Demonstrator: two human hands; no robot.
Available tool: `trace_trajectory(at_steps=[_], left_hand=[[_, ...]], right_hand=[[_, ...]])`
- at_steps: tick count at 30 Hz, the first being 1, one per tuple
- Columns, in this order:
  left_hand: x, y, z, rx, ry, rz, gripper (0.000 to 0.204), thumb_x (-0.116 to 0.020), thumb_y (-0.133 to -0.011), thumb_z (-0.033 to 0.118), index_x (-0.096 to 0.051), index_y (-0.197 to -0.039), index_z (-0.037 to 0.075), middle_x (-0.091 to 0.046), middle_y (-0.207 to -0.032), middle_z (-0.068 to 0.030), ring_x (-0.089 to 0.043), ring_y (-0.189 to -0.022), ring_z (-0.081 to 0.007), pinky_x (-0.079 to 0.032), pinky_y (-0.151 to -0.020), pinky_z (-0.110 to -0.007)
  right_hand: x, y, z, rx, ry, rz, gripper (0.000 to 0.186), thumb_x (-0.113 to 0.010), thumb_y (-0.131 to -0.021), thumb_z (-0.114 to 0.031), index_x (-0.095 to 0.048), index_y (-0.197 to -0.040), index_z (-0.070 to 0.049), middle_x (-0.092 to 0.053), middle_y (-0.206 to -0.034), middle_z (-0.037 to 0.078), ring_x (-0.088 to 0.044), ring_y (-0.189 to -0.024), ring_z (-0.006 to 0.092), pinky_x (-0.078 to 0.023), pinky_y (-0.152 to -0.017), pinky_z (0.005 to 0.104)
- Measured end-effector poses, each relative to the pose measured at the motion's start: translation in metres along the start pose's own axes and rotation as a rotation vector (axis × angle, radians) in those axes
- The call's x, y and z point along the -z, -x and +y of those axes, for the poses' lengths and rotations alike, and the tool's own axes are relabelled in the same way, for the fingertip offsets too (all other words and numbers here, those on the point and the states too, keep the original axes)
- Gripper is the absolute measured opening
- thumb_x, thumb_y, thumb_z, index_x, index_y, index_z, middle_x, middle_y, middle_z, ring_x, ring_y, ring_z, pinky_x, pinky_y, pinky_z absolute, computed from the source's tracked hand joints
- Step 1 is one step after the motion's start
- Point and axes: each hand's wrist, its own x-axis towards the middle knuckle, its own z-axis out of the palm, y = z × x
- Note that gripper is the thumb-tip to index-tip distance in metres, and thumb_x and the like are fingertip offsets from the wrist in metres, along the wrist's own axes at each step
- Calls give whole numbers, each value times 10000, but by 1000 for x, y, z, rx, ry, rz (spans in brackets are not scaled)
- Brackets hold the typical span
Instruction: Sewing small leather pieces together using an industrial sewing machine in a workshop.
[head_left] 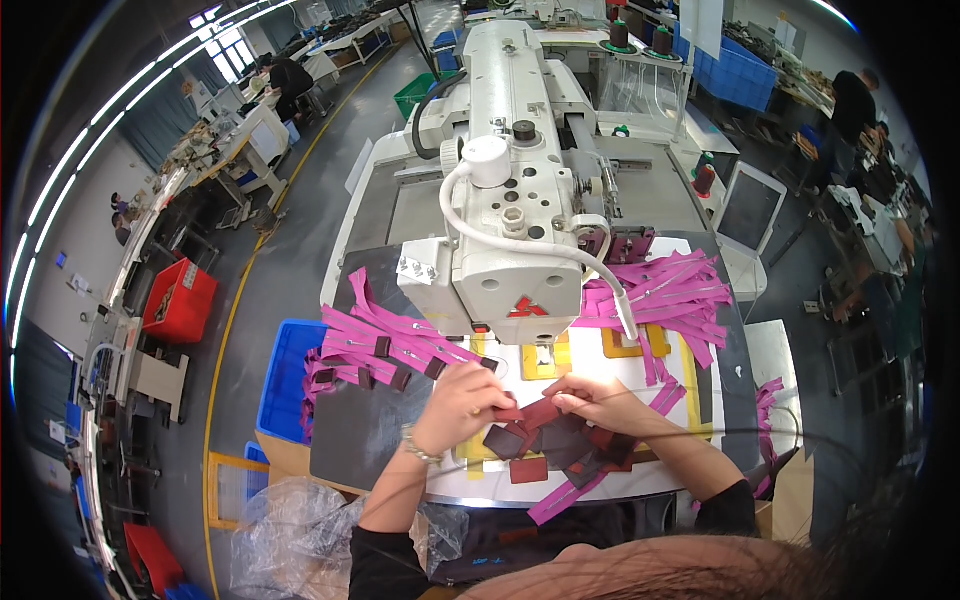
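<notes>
In front of the white sewing machine, both my hands are over a pile of small dark brown and red rectangular patches. My left hand is closed, its fingertips pinching a small red patch. Opposite it, my right hand pinches another red patch between thumb and fingers. One red patch lies apart at the pile's near left side. A magenta zipper sticks out toward me from under the pile. Just beyond my hands is a yellow frame beneath the machine head.
Magenta zippers with dark end tabs lie left of the machine head; more magenta zippers are heaped right. A blue bin stands at the table's left, with clear plastic wrap below. A screen is at the right.
</notes>
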Motion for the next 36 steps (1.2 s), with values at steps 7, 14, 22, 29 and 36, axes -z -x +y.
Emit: trace_trajectory(at_steps=[7, 14, 22, 29, 36], left_hand=[[-38, -23, 23, -532, -201, 88, 294, -634, -664, 135, -657, -957, 124, -481, -767, 39, -507, -674, -127, -388, -607, -281], [-65, -12, 11, -308, 16, 91, 311, -667, -665, 114, -696, -972, 151, -513, -757, 26, -514, -643, -128, -405, -550, -279], [-75, -14, 15, 269, 585, 183, 225, -760, -718, 72, -710, -937, 83, -582, -868, -38, -569, -702, -97, -467, -597, -220], [-76, -10, 11, 445, 767, 218, 117, -742, -753, 67, -696, -856, 33, -619, -927, -55, -590, -714, -67, -470, -603, -192], [-72, -11, 14, 570, 963, 281, 86, -724, -768, 10, -646, -784, -21, -624, -885, -41, -599, -729, -56, -481, -633, -185]], right_hand=[[5, 3, 24, -508, -828, -205, 140, -603, -907, -213, -609, -905, -74, -520, -699, -50, -394, -568, 15, -274, -499, 164], [4, 7, 27, -391, -838, -258, 122, -619, -899, -173, -596, -882, -54, -561, -721, -26, -449, -579, 14, -309, -490, 179], [-8, 6, 31, -262, -642, 113, 107, -599, -899, -88, -590, -840, 1, -580, -677, 1, -505, -532, 33, -385, -478, 178], [-23, 6, 19, -309, -557, 266, 107, -605, -880, -50, -607, -824, 41, -610, -667, 29, -547, -532, 53, -419, -479, 196], [-27, 8, 27, -246, -707, 176, 76, -622, -850, -4, -579, -901, 33, -639, -748, 80, -629, -664, 110, -484, -575, 208]])
